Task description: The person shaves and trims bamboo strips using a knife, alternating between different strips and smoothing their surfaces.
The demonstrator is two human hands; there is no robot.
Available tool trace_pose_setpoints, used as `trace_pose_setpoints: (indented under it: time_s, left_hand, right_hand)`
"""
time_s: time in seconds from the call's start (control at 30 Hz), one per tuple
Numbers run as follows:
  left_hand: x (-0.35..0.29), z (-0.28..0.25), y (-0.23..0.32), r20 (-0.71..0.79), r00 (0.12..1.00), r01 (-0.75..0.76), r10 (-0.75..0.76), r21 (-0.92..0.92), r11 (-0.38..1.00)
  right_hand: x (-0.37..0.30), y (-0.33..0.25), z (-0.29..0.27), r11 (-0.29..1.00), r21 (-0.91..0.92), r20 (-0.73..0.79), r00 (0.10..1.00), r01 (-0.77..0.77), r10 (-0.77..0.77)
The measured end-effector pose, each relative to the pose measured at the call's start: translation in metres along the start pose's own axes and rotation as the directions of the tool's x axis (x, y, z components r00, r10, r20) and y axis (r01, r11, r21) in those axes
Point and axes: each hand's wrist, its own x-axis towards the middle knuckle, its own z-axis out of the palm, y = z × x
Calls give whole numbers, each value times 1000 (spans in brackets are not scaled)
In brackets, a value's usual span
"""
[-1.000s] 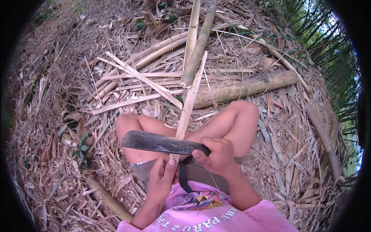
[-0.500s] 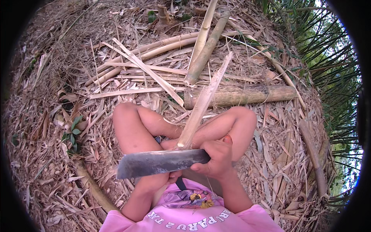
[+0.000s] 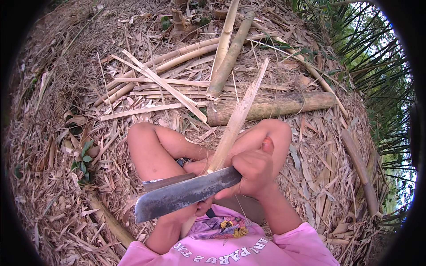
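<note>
My right hand is closed at the right end of a broad dark machete, whose handle its fingers hide. The blade lies across my lap, its tip pointing left and slightly toward me. A split bamboo strip, pale and frayed at its far tip, slants up and away from the blade's upper edge. My left hand is mostly hidden below the blade, with curled fingers showing; what they grip is covered. Just beyond the blade lies a flat dark brown piece, its kind unclear.
My crossed legs frame the work. Beyond them lie a thick bamboo log, a thinner bamboo pole and several split strips. Dry leaves and shavings cover the ground. Green bamboo growth stands at the right.
The machete has tilted, its tip dropping toward me. The flat dark brown piece now shows beyond the blade. The bamboo strip has barely moved; the whole view has shifted slightly.
</note>
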Motion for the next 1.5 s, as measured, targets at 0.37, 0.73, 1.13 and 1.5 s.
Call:
trace_pose_setpoints:
  time_s: [0.37, 0.73, 1.13, 1.5]
  left_hand:
    - [-4, -7, 3, -39, 994, 103, -102, 19, 995]
    - [-1, -14, 11, 82, 991, 111, -106, -58, 992]
    - [1, -12, -8, 26, 991, 134, -135, 13, 991]
    - [4, -8, -6, 107, 980, 174, -165, -82, 981]
  right_hand:
    - [21, 24, -8, 930, -354, -53, 990, 102, -129]
    - [18, 79, -32, 880, -424, -88, 977, -214, 195]
    - [23, 13, -21, 956, -283, 108, 993, 71, -41]
    - [34, 90, -47, 871, -473, -95, 990, -134, 101]
